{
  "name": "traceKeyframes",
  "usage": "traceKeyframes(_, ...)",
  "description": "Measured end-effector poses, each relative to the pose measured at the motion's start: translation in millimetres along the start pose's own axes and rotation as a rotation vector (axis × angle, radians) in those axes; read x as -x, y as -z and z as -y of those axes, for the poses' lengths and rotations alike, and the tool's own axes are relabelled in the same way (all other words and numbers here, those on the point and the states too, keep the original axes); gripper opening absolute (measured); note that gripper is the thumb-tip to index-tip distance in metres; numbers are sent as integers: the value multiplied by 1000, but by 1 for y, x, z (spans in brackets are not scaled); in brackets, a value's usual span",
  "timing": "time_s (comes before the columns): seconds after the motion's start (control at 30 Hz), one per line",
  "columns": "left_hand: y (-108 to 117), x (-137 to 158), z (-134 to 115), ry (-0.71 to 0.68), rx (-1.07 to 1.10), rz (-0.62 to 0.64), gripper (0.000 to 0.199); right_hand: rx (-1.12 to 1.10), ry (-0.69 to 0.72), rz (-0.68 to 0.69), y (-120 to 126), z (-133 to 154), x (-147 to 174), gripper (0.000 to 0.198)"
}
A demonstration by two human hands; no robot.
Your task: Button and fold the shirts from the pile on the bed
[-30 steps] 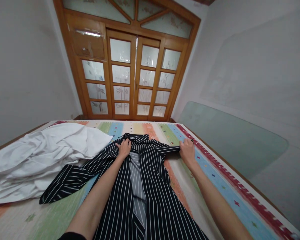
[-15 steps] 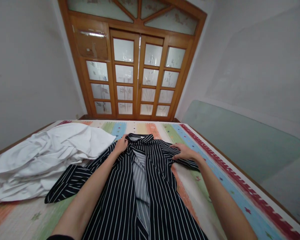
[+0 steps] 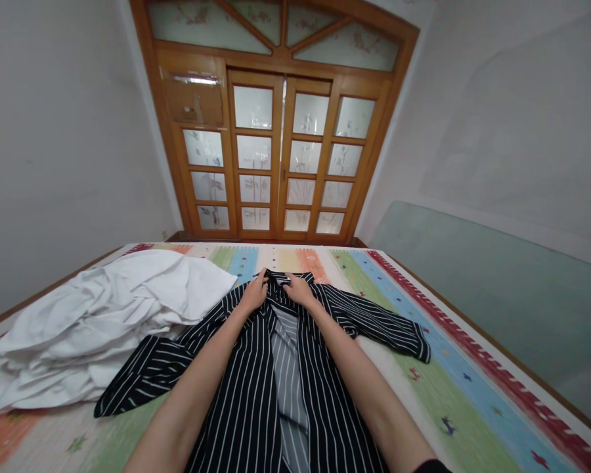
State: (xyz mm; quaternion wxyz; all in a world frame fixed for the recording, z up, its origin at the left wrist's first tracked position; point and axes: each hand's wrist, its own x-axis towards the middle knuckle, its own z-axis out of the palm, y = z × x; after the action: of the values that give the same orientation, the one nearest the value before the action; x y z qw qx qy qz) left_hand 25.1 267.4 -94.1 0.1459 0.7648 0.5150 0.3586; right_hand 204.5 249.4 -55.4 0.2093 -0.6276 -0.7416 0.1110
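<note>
A black shirt with white stripes (image 3: pixel 243 387) lies spread on the patterned bed cover, front open, grey-looking inside showing down the middle. Its collar points away from me. My left hand (image 3: pixel 256 292) is closed on the left side of the collar, fingers pinching the cloth. Just across the neck opening, my right hand (image 3: pixel 299 290) grips the collar's right side, with the thumb and fingertips at the fabric. One sleeve stretches out to the right; the other angles down to the left, partly behind my left forearm. The shirt's lower end runs out of view.
A heap of white cloth (image 3: pixel 123 309) lies left of the shirt, against its left sleeve. Beneath everything is a colourful striped bed cover (image 3: pixel 423 401). Walls flank the bed, and wooden doors with glass panes (image 3: pixel 280 157) stand beyond its far edge.
My right hand has moved left from the right sleeve to the collar, and that sleeve now lies extended to the right. My left hand stays at the collar. The view has shifted slightly.
</note>
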Motion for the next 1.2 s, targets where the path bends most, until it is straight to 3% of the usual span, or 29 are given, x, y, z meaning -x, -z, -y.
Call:
traceKeyframes(0.13, 0, -9, 4, -22, 4, -29, 51, 131, -108, 9, -11, -1, -8, 32)
traceKeyframes(0.3, -7, -21, 8, -67, 1, -38, 33, 38, -228, -125, -17, -5, -16, 30)
traceKeyframes(0.43, -18, -23, 6, -62, -20, -96, 22, -162, -64, -247, -25, -14, -19, 30)
traceKeyframes(0.63, -31, -18, -2, -64, -116, -250, 21, -343, 98, -274, -42, -27, -16, 30)
traceKeyframes(0.77, -27, -18, -5, -137, -67, -137, 30, -328, 118, -224, -46, -30, -15, 42)
traceKeyframes(0.93, 0, -22, 4, -139, -81, -84, 45, -214, 162, -148, -44, -37, -17, 53)
traceKeyframes(1.1, 53, -10, 17, -36, -241, -68, 41, -154, 202, -81, -30, -49, -17, 47)
traceKeyframes(1.2, 87, 9, 25, 52, -344, 30, 33, -199, 268, -152, -12, -64, -10, 43)
